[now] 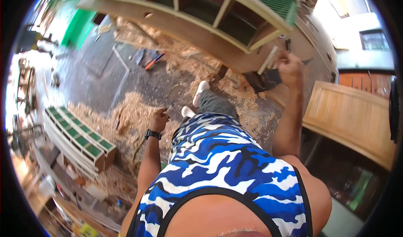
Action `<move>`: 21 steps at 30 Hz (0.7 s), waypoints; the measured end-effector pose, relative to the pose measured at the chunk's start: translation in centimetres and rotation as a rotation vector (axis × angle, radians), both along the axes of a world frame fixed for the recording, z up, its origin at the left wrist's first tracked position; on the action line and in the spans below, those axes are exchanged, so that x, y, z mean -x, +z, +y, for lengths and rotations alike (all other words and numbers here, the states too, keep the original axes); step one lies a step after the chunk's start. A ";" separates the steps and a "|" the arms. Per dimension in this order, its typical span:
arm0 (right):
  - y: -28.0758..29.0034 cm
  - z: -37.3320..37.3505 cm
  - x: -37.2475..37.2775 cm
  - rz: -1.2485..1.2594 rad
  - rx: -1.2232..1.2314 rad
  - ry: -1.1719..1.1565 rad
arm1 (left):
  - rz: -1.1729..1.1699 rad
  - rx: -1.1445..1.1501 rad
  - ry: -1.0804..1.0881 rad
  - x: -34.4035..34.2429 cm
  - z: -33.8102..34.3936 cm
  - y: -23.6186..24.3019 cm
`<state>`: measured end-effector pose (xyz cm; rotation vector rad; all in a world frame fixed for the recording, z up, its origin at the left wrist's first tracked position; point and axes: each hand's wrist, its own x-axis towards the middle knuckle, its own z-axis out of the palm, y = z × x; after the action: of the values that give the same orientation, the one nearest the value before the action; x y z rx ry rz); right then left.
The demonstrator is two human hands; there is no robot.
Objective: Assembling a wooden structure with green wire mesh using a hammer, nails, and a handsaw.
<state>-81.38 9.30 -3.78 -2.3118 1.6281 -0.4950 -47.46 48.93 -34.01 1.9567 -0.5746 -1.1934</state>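
Right hand (289, 69), upper right: fingers curled, cannot tell if gripping, near pale strip (268, 60). Left hand (159, 120), left of centre: fingers half-open, empty, over wood shavings (131, 104).

From the view's centre, a honey-coloured wooden panel with recessed faces (351, 122) sits at three o'clock. A cream-framed, green-lined compartmented unit (80, 137) lies between eight and nine, a bright green flat panel (77, 27) stands toward ten, and a slim orange-and-black tool (155, 61) lies at half past ten.
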 end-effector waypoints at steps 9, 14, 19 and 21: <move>-16.2 -11.1 3.4 0.330 -0.306 -0.108 | -0.316 0.157 -0.324 -5.2 -17.0 7.7; -22.4 -15.7 5.5 0.113 -0.403 -0.358 | -0.355 0.134 -0.417 -6.4 -23.5 14.4; -28.9 -18.8 9.1 -0.065 -0.125 -0.149 | -0.378 0.259 -0.407 -7.3 -29.5 21.7; -32.3 -19.9 10.2 0.100 -0.075 -0.186 | -0.416 0.307 -0.365 -7.3 -31.7 24.8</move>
<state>-91.61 -10.56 -36.05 -2.1749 1.8867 -0.3544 -40.17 17.25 -9.24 1.8834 -1.2966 -0.8341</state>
